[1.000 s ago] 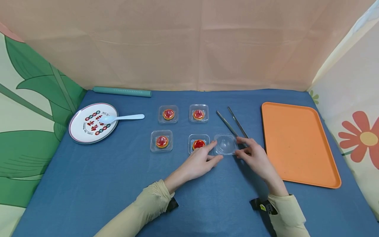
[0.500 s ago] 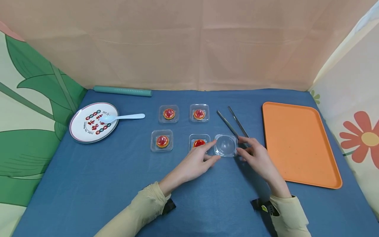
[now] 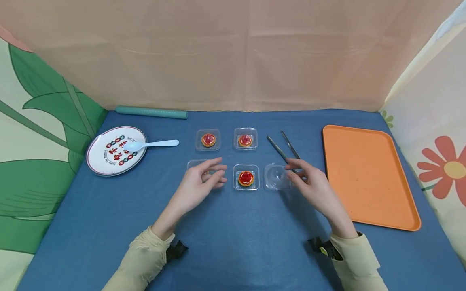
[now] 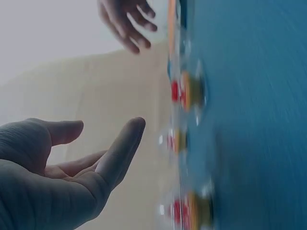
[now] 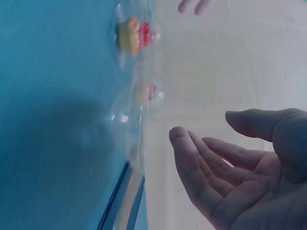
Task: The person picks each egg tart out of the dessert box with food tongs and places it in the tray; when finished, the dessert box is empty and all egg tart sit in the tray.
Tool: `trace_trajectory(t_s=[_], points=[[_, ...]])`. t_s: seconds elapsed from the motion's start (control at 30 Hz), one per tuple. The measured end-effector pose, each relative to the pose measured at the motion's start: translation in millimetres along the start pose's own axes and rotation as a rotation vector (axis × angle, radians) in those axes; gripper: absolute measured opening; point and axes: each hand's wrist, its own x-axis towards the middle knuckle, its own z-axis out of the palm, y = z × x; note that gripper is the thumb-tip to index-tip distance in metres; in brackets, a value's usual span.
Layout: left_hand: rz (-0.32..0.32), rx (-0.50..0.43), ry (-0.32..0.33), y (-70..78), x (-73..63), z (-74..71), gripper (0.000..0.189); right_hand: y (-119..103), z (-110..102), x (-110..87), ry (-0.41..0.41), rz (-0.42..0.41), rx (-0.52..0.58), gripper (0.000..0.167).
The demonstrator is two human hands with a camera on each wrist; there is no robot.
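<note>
A red-topped tart point(image 3: 246, 178) sits in a clear plastic box point(image 3: 236, 186) in the front row. Beside it on the right lies the box's clear domed lid point(image 3: 276, 178), folded out. My right hand point(image 3: 311, 184) hovers by that lid's right edge and over the tongs point(image 3: 279, 149), fingers relaxed and holding nothing. My left hand point(image 3: 198, 184) hangs in the air above the front-left clear box point(image 3: 193, 163), mostly hiding it; its fingers are loosely bent around nothing. In the left wrist view the thumb and fingers of the left hand point(image 4: 72, 177) stand apart. The right wrist view shows the right palm point(image 5: 249, 191) bare.
Two more boxed tarts, a left one point(image 3: 208, 140) and a right one point(image 3: 245, 140), form the back row. At the left is a white plate point(image 3: 105, 161) with a pale spoon point(image 3: 160, 143). A green roll point(image 3: 151, 112) lies behind. An orange tray point(image 3: 367, 178) stands at the right.
My left hand has moved left, away from the front-right tart, to above the front-left box. My right hand has let go of the domed lid and risen slightly.
</note>
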Motion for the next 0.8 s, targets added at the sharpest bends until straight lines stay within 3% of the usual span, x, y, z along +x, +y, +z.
trace_trajectory(t_s=[0.23, 0.37, 0.5, 0.8], points=[[-0.049, -0.042, 0.114, -15.6, -17.3, -44.4, 0.045, -21.1, 11.9, 16.0, -0.064, -0.038, 0.052, 0.043], [-0.092, -0.015, 0.201, -23.3, -26.1, -62.4, 0.046, -31.9, 22.0, 27.9, -0.091, -0.062, 0.101, 0.041], [-0.139, 0.042, 0.249, -30.7, -30.8, -69.5, 0.049, -42.4, 37.4, 40.2, -0.110, -0.074, 0.159, 0.038], [-0.217, 0.046, 0.223, -44.8, -26.0, -70.0, 0.049, -62.0, 84.4, 65.1, -0.167, -0.093, 0.239, 0.034]])
